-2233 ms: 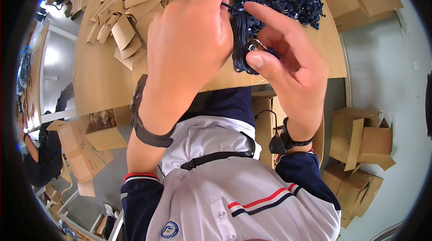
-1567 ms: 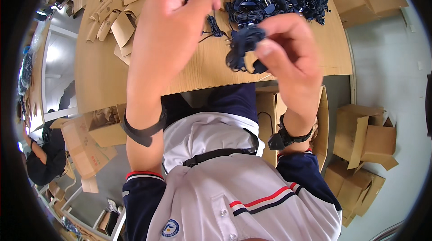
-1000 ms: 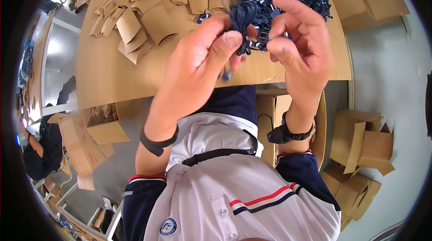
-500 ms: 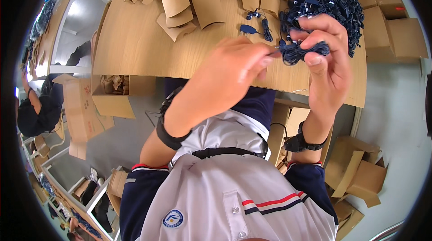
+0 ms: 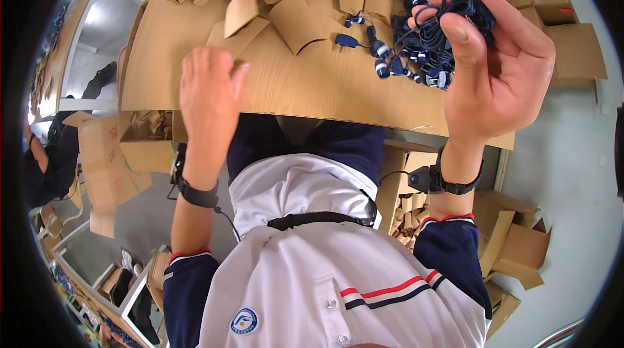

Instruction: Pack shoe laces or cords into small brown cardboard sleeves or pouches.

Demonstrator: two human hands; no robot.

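Right hand gripped a dark cable bundle as left hand hung by the brown card

The right hand (image 5: 504, 65) held a dark blue cable bundle (image 5: 478, 15) up before the cable pile (image 5: 409, 39), its fingers (image 5: 510, 13) and thumb clamped on the coils; the left hand (image 5: 209, 85) was over the left part of the worktop (image 5: 312, 81), back uppermost, just beside the curved brown card pieces (image 5: 299, 23); its fingertips were hidden, so whether they were apart or together could not be told; between the card pieces and the pile lay a flat dark blue connector (image 5: 348, 41), with a small cable coil (image 5: 372, 35) near it; a black band circled each wrist; open cardboard boxes (image 5: 520, 244) stood beyond the worktop on the right.
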